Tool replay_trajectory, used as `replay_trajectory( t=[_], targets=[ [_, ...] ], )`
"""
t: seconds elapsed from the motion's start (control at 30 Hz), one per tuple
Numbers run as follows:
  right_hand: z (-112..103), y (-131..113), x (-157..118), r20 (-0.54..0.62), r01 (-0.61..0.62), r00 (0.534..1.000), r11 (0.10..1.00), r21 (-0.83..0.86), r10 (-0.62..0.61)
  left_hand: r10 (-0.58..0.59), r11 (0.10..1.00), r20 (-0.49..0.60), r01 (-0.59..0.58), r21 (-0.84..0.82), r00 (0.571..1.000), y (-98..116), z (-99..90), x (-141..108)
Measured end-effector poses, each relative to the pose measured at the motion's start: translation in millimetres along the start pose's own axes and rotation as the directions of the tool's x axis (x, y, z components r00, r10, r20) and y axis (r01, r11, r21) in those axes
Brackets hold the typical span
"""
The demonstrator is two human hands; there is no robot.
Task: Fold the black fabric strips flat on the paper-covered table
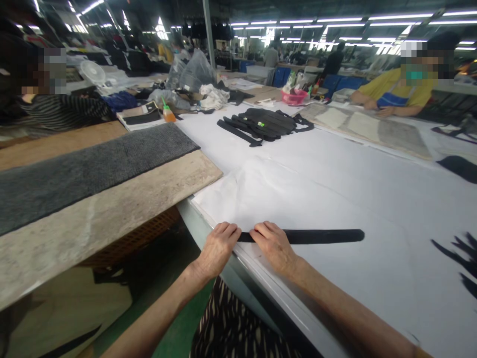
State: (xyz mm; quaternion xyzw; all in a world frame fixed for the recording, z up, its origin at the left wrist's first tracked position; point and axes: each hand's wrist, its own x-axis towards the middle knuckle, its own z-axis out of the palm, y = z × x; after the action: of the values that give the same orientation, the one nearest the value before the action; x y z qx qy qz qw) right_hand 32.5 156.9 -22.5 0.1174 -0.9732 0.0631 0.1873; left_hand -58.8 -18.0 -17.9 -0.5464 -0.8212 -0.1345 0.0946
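A long black fabric strip (324, 236) lies on the white-covered table (335, 194), its rounded end pointing right. My left hand (220, 244) has its fingers closed on the strip's left end, right by the table's edge. A short way to the right, my right hand (274, 244) grips the same strip, fingers curled over it and pressed together. Between the two hands a short piece of the strip shows. The thumbs and whatever is under the fingers are hidden.
Beyond my hands lies a pile of black fabric pieces (264, 124). A board with a grey cloth (112, 166) juts in from the left. More black pieces (460, 253) lie at the right edge. A pink basket (294, 96) stands farther back. People sit at both sides.
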Motion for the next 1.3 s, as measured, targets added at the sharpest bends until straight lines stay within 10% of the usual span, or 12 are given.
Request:
replay_trajectory(
  t=[0.77,1.3],
  targets=[
    [4.4,-0.4,-2.2,-0.064,0.135,0.988,0.985,-0.109,-0.143,0.183,0.955,-0.048,-0.166,0.246,0.982,2.0,-1.3,-7.9],
    [4.7,1.0,-1.3,-0.057,0.192,0.978,0.972,-0.135,-0.201,0.045,0.982,-0.041,-0.037,0.183,0.998,-0.8,3.2,-22.9]
  ],
)
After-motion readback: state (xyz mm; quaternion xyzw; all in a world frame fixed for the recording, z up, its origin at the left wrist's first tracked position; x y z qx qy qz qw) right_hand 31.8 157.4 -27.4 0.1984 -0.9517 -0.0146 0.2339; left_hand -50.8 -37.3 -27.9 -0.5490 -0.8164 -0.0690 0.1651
